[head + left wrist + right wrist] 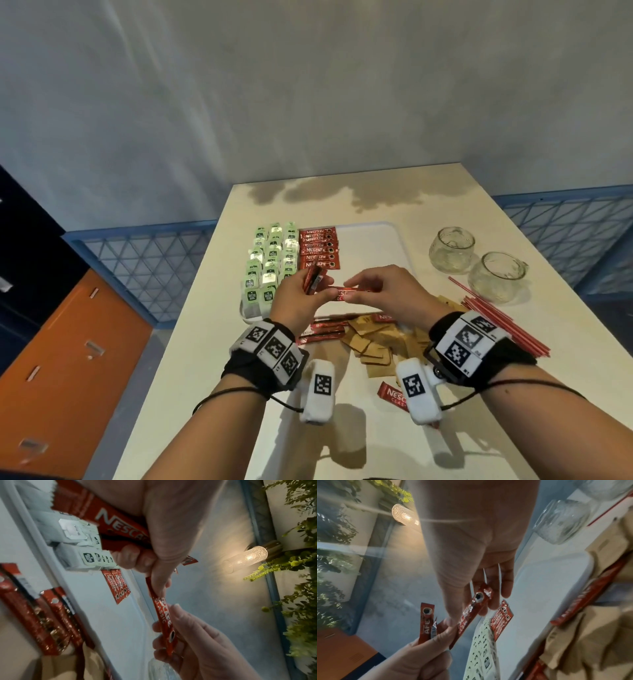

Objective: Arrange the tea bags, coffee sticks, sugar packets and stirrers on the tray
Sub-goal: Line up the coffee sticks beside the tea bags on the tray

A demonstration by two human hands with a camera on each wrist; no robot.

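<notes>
One coffee stick (pixel 346 294) is pinched at its ends by both hands above the tray (pixel 370 240), whose right half lies bare; a bundle (pixel 312 280) is gripped by the left hand (pixel 297 301), the right hand (pixel 380 291) holding only the stick.

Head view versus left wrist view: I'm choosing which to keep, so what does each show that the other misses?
Only the head view shows the red stirrers, both glass cups and the wrist bands. Only the left wrist view shows the lit wall lamp and green foliage. Both show the left hand gripping spare coffee sticks, the right hand pinching one coffee stick, and the tea bags.
</notes>
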